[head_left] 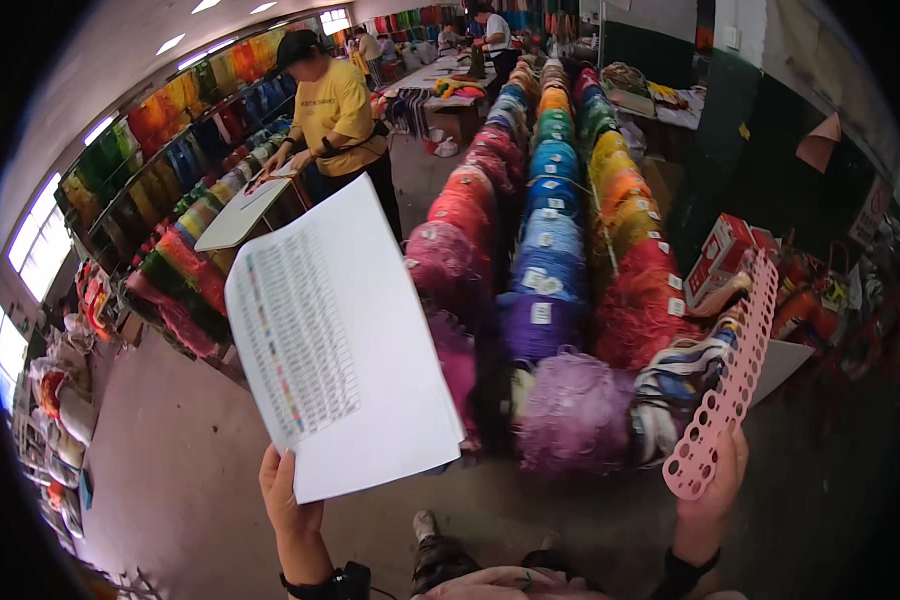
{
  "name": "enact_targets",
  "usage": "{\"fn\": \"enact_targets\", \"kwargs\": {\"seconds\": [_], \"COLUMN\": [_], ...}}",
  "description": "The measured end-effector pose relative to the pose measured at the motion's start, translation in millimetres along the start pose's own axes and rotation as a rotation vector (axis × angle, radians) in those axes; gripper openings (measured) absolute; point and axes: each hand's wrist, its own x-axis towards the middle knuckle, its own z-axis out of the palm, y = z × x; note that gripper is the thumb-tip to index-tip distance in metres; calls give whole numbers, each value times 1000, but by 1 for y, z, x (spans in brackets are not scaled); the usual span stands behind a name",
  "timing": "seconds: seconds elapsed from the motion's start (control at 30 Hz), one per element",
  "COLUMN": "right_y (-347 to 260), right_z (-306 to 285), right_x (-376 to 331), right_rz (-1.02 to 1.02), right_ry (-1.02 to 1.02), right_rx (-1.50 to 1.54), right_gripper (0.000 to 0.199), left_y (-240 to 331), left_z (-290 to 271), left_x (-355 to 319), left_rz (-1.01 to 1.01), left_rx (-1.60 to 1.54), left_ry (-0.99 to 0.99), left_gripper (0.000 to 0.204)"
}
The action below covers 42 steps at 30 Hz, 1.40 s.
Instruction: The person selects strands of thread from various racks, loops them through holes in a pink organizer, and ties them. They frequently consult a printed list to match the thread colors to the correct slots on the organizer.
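Note:
My left hand (292, 492) is closed on the lower edge of a white paper sheet (395, 370) printed with a table and a narrow column of coloured cells. The sheet is held up in front of me, tilted to the left. In my right hand (712, 490) is a long pink strip (735, 375) with round holes along both edges and short yarn strands tied near its top end. Behind the strip lie striped yarn skeins (685, 375). Purple yarn (575, 410) hangs at the near end of the middle rack row, between my two hands.
Long rows of coloured yarn skeins (550, 240) with white tags run away from me. A person in a yellow top (335, 110) stands at a white table (245, 215) at the left. A red and white box (725, 255) sits at the right. More yarn (185, 95) hangs along the left wall.

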Motion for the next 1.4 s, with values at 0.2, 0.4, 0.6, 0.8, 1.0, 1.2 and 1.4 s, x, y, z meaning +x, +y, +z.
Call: {"fn": "enact_targets", "kwargs": {"seconds": [0.2,0.4,0.6,0.8,1.0,1.2,1.4], "right_y": [74,165,200,205,204,210,173], "right_z": [155,254,297,319,320,313,433], "right_x": [-26,-16,-3,19,38,75,190], "right_rz": [-224,-145,-217,-288,-378,-233,-458], "right_ry": [-55,-9,110,333,618,828,797], "right_rx": [50,-38,-159,-239,-364,-580,-689], "right_gripper": [23,22,18,20,19,22,37], "left_y": [52,100,71,4,-48,-119,-196], "left_z": [-181,-301,-330,-247,-161,-69,43], "left_x": [48,160,321,473,639,772,887], "left_rz": [53,-148,-185,-250,-436,-620,-713], "left_rx": [202,204,141,36,82,-77,-199], "left_ry": [164,259,40,-235,-431,-553,-693], "left_gripper": [27,27,29,22,22,22,21]}}
